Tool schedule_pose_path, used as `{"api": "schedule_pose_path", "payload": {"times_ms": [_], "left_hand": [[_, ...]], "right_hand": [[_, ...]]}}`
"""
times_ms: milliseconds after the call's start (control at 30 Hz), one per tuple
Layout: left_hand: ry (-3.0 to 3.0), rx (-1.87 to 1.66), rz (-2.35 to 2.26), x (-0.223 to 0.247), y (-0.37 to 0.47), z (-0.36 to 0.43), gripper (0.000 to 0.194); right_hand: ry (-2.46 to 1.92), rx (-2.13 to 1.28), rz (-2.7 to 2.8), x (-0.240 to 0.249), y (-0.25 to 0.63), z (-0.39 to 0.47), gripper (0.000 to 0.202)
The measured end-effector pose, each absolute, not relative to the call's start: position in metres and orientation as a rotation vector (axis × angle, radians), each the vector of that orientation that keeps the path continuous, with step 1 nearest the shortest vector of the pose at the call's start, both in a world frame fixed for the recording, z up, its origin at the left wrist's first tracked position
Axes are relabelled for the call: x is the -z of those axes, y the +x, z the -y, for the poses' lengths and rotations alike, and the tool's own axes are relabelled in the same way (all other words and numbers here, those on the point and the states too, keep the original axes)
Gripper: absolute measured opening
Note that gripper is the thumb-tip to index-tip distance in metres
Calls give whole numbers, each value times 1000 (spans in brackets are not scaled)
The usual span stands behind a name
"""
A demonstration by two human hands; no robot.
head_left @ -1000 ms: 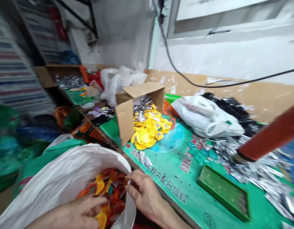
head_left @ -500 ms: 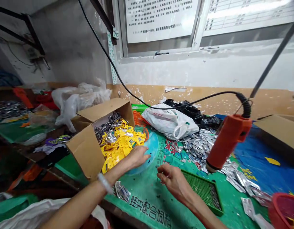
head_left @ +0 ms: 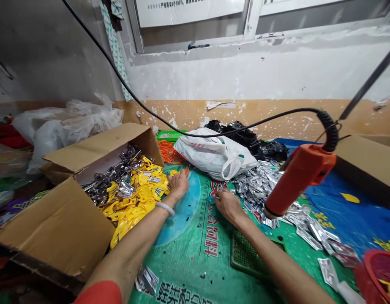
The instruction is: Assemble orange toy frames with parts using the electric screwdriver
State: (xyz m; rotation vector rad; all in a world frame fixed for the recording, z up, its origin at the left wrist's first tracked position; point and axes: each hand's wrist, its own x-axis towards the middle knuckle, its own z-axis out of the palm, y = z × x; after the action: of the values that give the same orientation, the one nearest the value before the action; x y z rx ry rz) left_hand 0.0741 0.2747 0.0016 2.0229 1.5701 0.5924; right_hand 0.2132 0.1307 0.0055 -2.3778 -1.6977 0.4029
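Observation:
My left hand (head_left: pixel 178 185) reaches to the right edge of a heap of yellow plastic pieces (head_left: pixel 136 202), its fingers closed on a small orange plastic piece (head_left: pixel 186 171). The heap, mixed with dark metal parts (head_left: pixel 110 173), spills from a tipped cardboard box (head_left: pixel 55 228). My right hand (head_left: pixel 228 205) is over the green printed sheet, fingers curled together. At its fingertips shows a small teal translucent piece (head_left: pixel 210 199), apparently pinched; the grip is partly hidden. Beyond my left hand lies a pile of orange pieces (head_left: pixel 169 152).
A red screwdriver-like tool (head_left: pixel 296 179) hangs on a black cable at right. A green mesh tray (head_left: pixel 245 255) lies under my right forearm. Silver packets (head_left: pixel 258 181), a white plastic bag (head_left: pixel 215 154), a red tub (head_left: pixel 374 270) and another cardboard box (head_left: pixel 369 164) surround the work area.
My view has shifted down and right. Both hands have reached farther forward; the left has closed on an orange piece and the right has come to the teal pieces.

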Motion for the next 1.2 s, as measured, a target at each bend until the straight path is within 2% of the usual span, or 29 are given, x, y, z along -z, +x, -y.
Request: {"api": "schedule_pose_path", "payload": {"times_ms": [100,233,467,567,733,933,1033,1133,1200], "left_hand": [[1828,-700,-1471,-10,58,-264,35],[1487,-853,-1252,-27,30,-235,54],[925,-894,-877,-41,-3,-167,23],[777,-901,-800,-34,-6,-143,19],[692,-967,-732,-24,2,-103,39],[854,-708,-570,-25,9,-55,49],[825,-562,-557,-22,5,-47,40],[705,-493,-569,-14,3,-48,39],[679,-473,-568,-10,3,-47,27]], "right_hand": [[-2437,-423,1657,2,209,-148,31],[-2478,-546,1561,6,204,-159,32],[-2275,-704,1427,1,207,-157,33],[-2092,-739,1389,-4,200,-138,33],[-1646,-883,1333,-15,183,-74,22],[-1331,-1080,1154,-21,173,-7,28],[-1294,-1096,1108,-19,171,7,25],[-1314,-1033,1114,-15,163,16,20],[-1335,-960,1136,-14,157,20,16]]}}
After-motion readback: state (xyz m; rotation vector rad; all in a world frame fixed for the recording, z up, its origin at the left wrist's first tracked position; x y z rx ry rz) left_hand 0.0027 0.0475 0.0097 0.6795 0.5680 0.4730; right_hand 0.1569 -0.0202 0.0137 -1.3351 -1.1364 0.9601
